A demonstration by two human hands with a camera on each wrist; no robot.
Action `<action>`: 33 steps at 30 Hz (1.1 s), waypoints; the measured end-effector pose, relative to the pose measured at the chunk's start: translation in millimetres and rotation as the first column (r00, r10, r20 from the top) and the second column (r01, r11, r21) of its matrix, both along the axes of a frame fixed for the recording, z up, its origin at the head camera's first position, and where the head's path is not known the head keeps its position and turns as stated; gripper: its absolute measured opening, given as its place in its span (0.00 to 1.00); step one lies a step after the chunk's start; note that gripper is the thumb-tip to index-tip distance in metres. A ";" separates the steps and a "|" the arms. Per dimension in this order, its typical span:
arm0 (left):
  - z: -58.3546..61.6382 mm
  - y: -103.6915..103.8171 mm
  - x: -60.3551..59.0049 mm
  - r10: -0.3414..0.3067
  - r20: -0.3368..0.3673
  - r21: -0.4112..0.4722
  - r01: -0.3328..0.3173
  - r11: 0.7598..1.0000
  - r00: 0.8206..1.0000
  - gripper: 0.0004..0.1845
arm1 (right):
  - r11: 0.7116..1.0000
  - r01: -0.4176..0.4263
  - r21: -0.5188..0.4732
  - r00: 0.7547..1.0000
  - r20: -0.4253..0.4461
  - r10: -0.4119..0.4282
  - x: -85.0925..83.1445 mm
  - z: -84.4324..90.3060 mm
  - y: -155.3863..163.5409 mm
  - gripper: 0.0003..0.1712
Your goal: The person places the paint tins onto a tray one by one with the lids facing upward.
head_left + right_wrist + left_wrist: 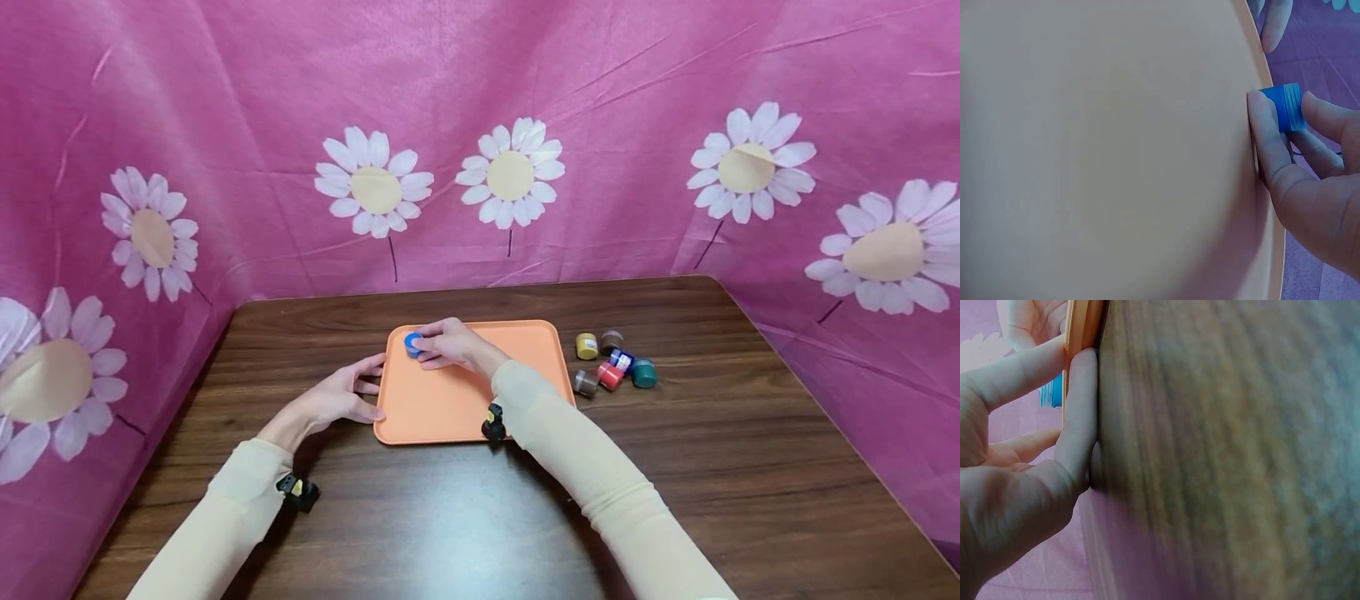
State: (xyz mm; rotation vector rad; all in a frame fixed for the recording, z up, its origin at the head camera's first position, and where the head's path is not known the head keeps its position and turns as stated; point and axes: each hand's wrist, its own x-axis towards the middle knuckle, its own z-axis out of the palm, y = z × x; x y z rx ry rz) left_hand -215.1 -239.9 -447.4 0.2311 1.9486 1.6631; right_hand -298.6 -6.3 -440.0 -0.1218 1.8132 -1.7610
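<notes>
On the far left part of the orange tray [435, 408] stands a small blue paint jar [412, 345]. My right hand [452, 343] holds this jar between thumb and fingers, low over the tray surface. The right wrist view shows the blue jar [1286, 107] from the side, its ribbed lid facing the fingertips. At the tray's left edge is my left hand [337, 395], its fingers and thumb spread along the rim. In the left wrist view, fingertips of the left hand [1029, 450] touch the tray's edge [1079, 331], and part of the blue jar [1052, 392] shows behind.
Right of the tray, several small paint jars lie or stand close together: a yellow jar [587, 346], a red jar [610, 375], a green jar [643, 373] and darker ones. Pink flowered cloth [450, 258] hangs around the brown wooden table [720, 467].
</notes>
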 end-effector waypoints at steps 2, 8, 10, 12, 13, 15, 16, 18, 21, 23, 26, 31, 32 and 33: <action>-0.3 0.1 -0.1 -0.001 0.002 -0.004 0.001 1.000 1.000 0.57 | 1.000 0.006 -0.007 1.000 0.006 -0.006 0.2 -0.4 0.0 0.26; 1.4 -1.0 1.5 0.010 0.009 -0.008 -0.010 1.000 1.000 0.57 | 0.999 0.001 -0.039 1.000 0.028 0.000 1.2 -1.8 -0.1 0.27; 1.8 -1.3 1.8 0.009 0.011 -0.005 -0.009 1.000 1.000 0.57 | 0.999 0.000 -0.041 0.999 0.034 0.001 1.7 -1.5 0.2 0.27; 1.5 -1.4 1.1 0.007 0.010 -0.003 -0.007 1.000 1.000 0.57 | 0.999 0.006 -0.043 0.999 0.039 -0.004 2.0 -0.9 0.5 0.27; 1.3 -1.3 0.6 0.005 0.009 -0.003 -0.005 1.000 1.000 0.57 | 0.999 0.009 -0.042 0.999 0.039 -0.007 2.2 -0.4 0.7 0.27; 0.8 -1.1 -0.6 0.004 0.004 -0.002 -0.004 1.000 1.000 0.57 | 0.999 0.012 -0.042 0.999 0.039 -0.011 2.3 0.5 1.0 0.27; 0.7 -1.0 -1.1 0.004 0.002 -0.003 -0.004 1.000 1.000 0.57 | 0.999 0.012 -0.041 0.999 0.037 -0.011 2.1 0.9 1.1 0.27; 0.7 -0.8 -1.5 0.005 0.002 -0.005 -0.005 1.000 1.000 0.57 | 0.999 0.010 -0.040 0.999 0.041 -0.009 1.5 1.5 1.3 0.26; 0.7 -1.0 -1.6 0.007 0.004 -0.007 -0.007 1.000 1.000 0.57 | 0.999 0.008 -0.042 0.998 0.058 -0.005 0.1 1.6 2.0 0.26; 1.3 -1.1 -1.9 0.004 0.003 -0.003 -0.004 1.000 1.000 0.57 | 0.999 0.011 -0.050 0.997 0.072 -0.007 -1.2 1.7 2.9 0.26; 1.9 -1.4 -2.3 0.001 0.003 0.002 -0.001 1.000 1.000 0.57 | 0.998 0.006 -0.058 0.996 0.085 -0.001 -2.8 1.6 4.1 0.25; 1.7 -1.6 -1.4 -0.003 0.013 0.005 0.003 1.000 1.000 0.57 | 0.999 -0.009 -0.051 0.996 0.088 0.013 -1.0 2.2 4.5 0.26; 1.1 -1.2 -1.1 -0.003 0.015 0.003 0.003 1.000 1.000 0.57 | 0.999 -0.009 -0.051 0.996 0.087 0.014 0.3 2.1 5.0 0.26; 0.5 -0.5 -0.7 -0.004 0.016 0.003 0.004 1.000 1.000 0.57 | 0.999 -0.009 -0.047 0.996 0.087 0.013 1.8 2.1 5.7 0.26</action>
